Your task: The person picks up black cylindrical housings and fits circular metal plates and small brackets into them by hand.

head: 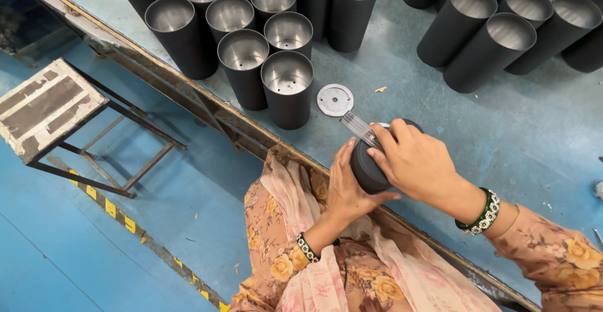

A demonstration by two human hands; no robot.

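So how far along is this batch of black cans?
Done, none visibly: the upright black cylinders stand open. In hand: left hand steadies one black can while right hand works a clear-handled tool. One metal disc lies loose beside them.

A blue-grey workbench runs diagonally across the view. Open black metal cylinders stand clustered at eleven o'clock, and a second group of cylinders at one o'clock. A round silver disc lies flat near the centre, just beside the first cluster.
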